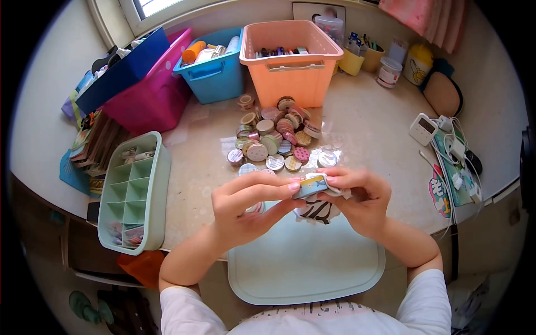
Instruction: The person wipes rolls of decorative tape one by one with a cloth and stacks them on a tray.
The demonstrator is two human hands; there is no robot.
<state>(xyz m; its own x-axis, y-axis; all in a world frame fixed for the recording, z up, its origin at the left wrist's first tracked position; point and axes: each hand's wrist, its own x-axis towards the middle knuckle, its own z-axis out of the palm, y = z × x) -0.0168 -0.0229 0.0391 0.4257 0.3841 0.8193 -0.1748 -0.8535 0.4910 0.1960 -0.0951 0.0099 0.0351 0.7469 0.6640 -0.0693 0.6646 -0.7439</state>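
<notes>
I see what looks like a home desk. Beneath a window, it holds colourful storage bins and pen cups.

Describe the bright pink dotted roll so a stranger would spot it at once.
Find the large peach bin at the back of the table, then the heap of small rolls in front of it. At the heap's near right side sits the bright pink roll; its vivid face with pale dots sets it apart from the duller rolls beside it.
</notes>
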